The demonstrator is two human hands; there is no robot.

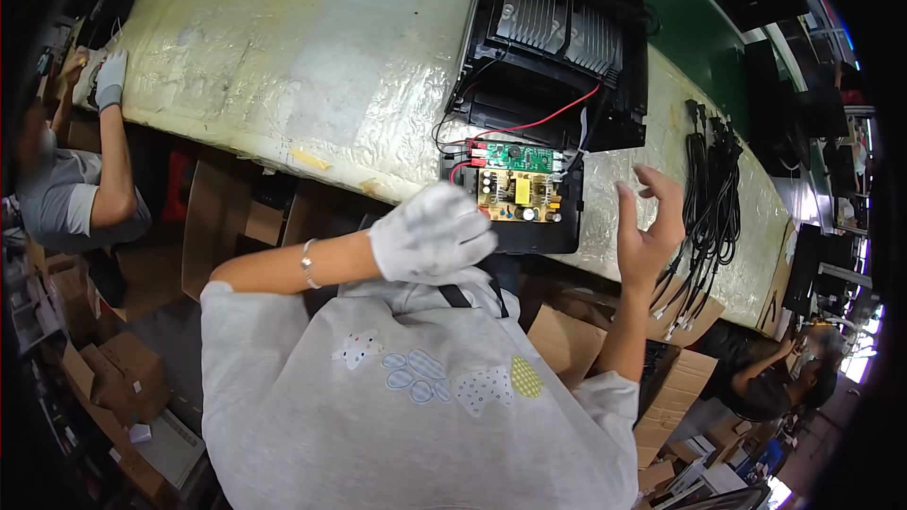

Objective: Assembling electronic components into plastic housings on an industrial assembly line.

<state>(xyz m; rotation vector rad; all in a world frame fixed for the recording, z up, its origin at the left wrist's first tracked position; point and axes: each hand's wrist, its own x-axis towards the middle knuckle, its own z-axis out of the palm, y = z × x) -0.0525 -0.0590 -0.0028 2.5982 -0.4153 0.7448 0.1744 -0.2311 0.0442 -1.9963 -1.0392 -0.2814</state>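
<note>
My left hand (435, 234), in a white glove smudged grey, is closed with its fingers curled. It hovers at the near left corner of a black plastic panel (565, 229); whatever it may hold is hidden. On that panel lie a green circuit board (522, 159) and a tan power supply board (518, 195) with a yellow transformer. Bare and raised, my right hand (650, 227) is open, thumb and fingers apart, right of the panel and touching nothing. A red wire (548, 119) runs from the boards to a black housing (605, 118) with finned metal heat sinks (534, 14).
Black cables (709, 198) with white connectors hang over the bench edge at right. The bench (283, 47) has a plastic-covered top. Cardboard boxes (675, 397) stand below it. One co-worker (76, 189) sits at far left, another (779, 382) at lower right.
</note>
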